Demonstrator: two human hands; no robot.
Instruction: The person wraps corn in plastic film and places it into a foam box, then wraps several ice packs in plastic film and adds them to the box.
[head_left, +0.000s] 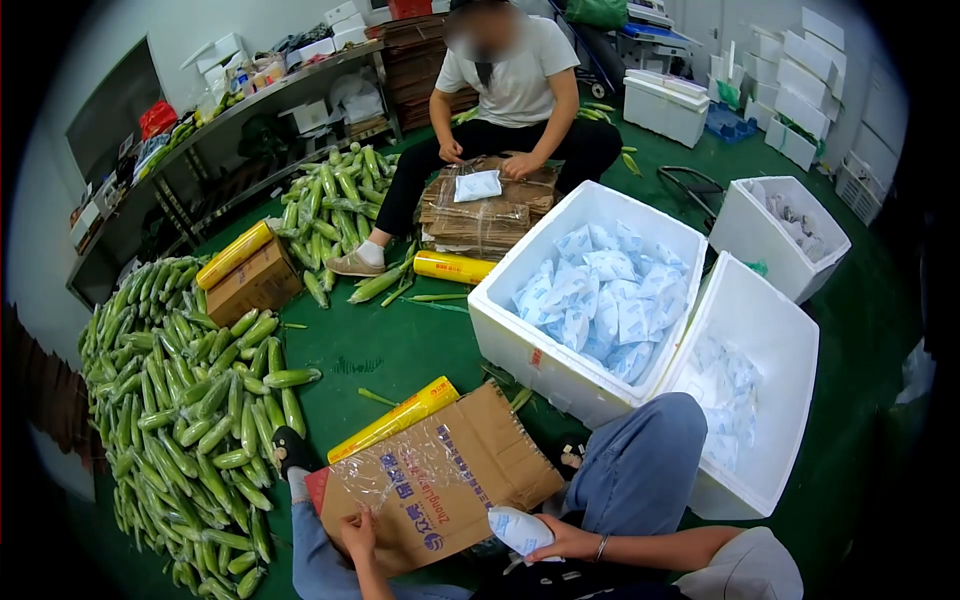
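My right hand (570, 541) grips a white ice pack (519, 530) with blue print, above the near right edge of a flat cardboard box (480, 480). The box lies across my lap, with red and blue lettering on it. A sheet of clear plastic film (400, 470) is spread over its left part. My left hand (358, 537) pinches the near edge of this film. Just beyond the cardboard lies a yellow roll of cling film (395, 418). To the right, a white foam box (500, 315) holds many similar ice packs (605, 295).
A second foam box (790, 400) with fewer packs stands right of my knee. Wrapped corn cobs (190, 420) are heaped at left. Opposite sits a co-worker (515, 90) at stacked cardboard (450, 215) with a pack on it. A shelf (270, 95) lines the wall.
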